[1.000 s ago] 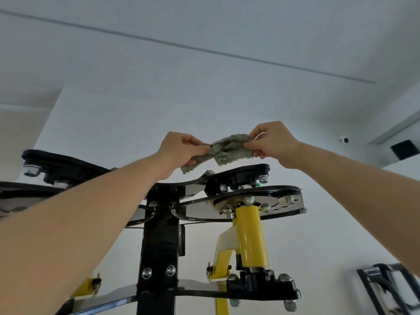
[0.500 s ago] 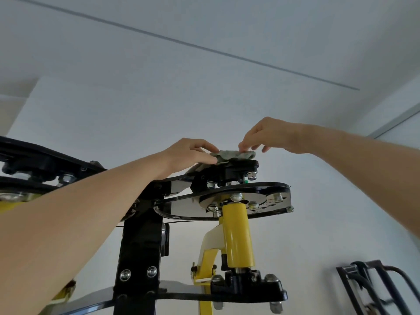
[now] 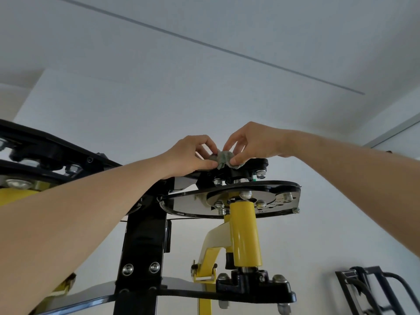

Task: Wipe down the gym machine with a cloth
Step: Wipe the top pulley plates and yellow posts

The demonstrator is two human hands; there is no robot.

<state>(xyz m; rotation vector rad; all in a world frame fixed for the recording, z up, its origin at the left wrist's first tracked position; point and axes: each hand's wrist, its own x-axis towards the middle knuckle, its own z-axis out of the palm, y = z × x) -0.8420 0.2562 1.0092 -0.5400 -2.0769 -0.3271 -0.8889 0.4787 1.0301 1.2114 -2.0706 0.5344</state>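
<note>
Head view, looking up. Took the yellow post [image 3: 244, 233] of the gym machine [image 3: 143, 242] as reference for all positions.

Found the cloth [image 3: 223, 158], grey-green, bunched into a small wad straight above the yellow post, sitting on the black block [image 3: 259, 164] that tops the round plate [image 3: 229, 201]. Logged the left hand [image 3: 191, 155] above and left of the yellow post, thumb and curled fingers pinching the wad's left side. Logged the right hand [image 3: 252, 142] above the yellow post, slightly right, fingertips [image 3: 234, 159] pinching the wad's right side, other fingers bent. Recorded both as gripping cloth.

Compared with a second ago: then stretched in the air between the two hands, clear of the block. Half a second ago laid flat on the block under straightened right fingers. Now gathered up tight. Judged this as re-bunching for a firmer pad, not yet a wiping stroke. Could not tell whether the wad presses on the block or only touches it.

Judged the task as early: saw nothing touching the round plate, the yellow post or the frame below it. Expect to need one hand pressing and sweeping the wad across the block, minding bolt heads [image 3: 261, 173] just above the plate, as possible snags.

Also logged a black rack [image 3: 344, 277] right of and below the yellow post.
</note>
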